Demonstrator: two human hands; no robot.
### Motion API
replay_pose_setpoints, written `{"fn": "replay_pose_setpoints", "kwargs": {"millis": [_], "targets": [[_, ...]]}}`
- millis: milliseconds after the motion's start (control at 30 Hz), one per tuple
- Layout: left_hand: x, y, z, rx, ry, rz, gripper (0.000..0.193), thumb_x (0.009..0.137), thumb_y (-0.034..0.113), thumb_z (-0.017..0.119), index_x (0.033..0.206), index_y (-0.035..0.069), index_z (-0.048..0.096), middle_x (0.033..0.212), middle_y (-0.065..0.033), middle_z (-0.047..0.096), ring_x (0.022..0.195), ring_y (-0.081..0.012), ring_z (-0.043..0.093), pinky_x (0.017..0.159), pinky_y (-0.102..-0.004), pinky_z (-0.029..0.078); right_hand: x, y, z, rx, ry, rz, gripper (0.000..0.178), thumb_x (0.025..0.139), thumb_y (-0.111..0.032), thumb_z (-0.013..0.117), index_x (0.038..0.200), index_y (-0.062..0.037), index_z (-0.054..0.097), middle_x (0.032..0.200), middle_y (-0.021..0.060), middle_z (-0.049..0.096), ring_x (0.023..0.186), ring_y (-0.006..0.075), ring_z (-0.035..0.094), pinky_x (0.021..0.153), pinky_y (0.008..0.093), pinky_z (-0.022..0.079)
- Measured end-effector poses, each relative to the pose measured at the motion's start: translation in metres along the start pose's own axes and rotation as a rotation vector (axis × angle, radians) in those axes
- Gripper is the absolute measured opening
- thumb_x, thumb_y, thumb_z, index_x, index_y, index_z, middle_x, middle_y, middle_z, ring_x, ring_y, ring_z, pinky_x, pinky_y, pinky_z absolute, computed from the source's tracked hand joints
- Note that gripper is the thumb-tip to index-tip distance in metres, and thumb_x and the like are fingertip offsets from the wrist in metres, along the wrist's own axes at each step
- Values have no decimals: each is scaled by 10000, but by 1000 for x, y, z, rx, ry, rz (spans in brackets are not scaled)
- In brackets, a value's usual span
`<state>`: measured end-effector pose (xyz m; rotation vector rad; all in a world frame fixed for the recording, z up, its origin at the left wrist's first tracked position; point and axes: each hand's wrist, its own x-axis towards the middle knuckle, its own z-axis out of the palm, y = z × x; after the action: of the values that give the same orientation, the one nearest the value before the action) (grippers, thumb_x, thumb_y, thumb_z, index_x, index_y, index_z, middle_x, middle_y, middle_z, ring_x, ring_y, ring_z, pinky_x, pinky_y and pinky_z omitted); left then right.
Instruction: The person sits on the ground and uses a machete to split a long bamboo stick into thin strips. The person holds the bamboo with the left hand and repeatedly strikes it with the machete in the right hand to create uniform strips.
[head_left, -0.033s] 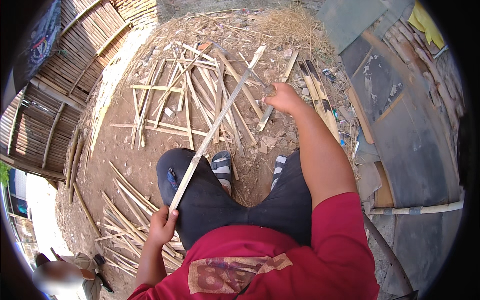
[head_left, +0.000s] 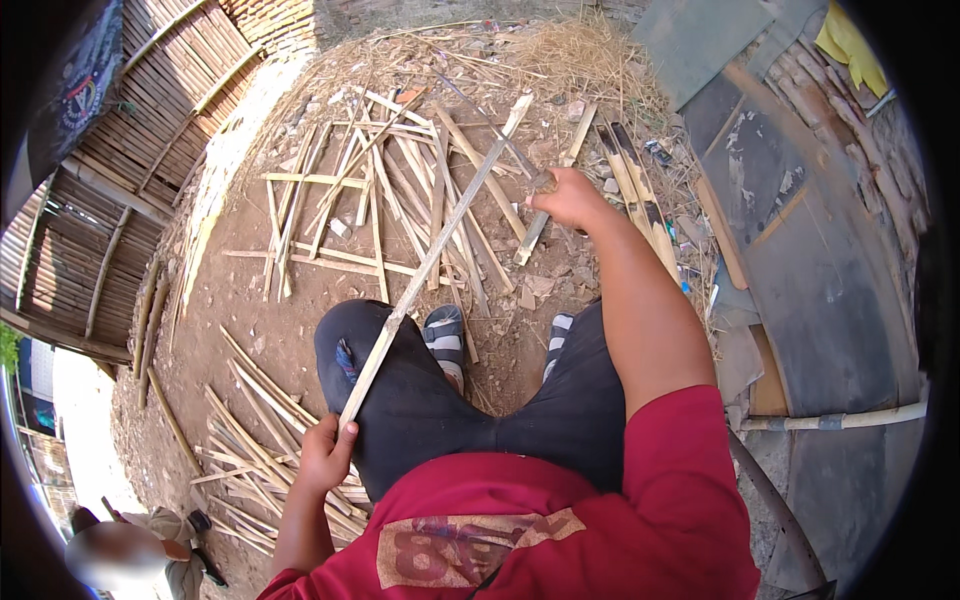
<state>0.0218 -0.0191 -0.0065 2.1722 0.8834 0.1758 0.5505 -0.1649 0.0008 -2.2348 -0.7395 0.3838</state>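
My left hand [head_left: 324, 456] is closed around the lower end of a long, pale bamboo strip [head_left: 408, 300]. The strip slants across my left thigh, its far end raised over the ground ahead. In my right hand [head_left: 572, 200], held out to the right, is the handle of a long-bladed knife [head_left: 516, 152]. Its narrow blade points away to the upper left and crosses the strip near its far end. Whether blade and strip touch, I cannot tell.
Loose bamboo strips [head_left: 300, 200] lie in a heap ahead, and another pile [head_left: 255, 450] is at the left. Dark boards [head_left: 820, 300] line the right side, with split bamboo pieces [head_left: 640, 200] beside them. A woven bamboo wall [head_left: 120, 200] stands left. Another person [head_left: 175, 560] is at lower left.
The knife blade has tilted slightly, its tip now a little farther away and upward. My left hand and the bamboo strip have hardly moved.
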Motion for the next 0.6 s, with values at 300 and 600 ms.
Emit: {"fn": "replay_pose_setpoints", "kwargs": {"millis": [300, 600], "targets": [[-25, 3, -23, -19, -87, -77, 446, 1043, 321, 578, 735, 6, 509, 577, -29, 457, 598, -96, 391, 513, -336, 352, -42, -52, -3, -335, -415, -370, 632, 805, -260, 787, 1346, 6, 599, 1188, 236, 688, 1114, 354, 671, 952, 424, 533], [-26, -16, -19, -59, -63, -62, 449, 1046, 319, 576, 730, 9, 501, 592, -7, 448, 605, -91, 385, 514, -327, 355, -34, -56, -3, -307, -367, -338, 611, 802, -260, 800, 1324, 0, 617, 1164, 237, 702, 1124, 347, 669, 928, 420, 532]]}}
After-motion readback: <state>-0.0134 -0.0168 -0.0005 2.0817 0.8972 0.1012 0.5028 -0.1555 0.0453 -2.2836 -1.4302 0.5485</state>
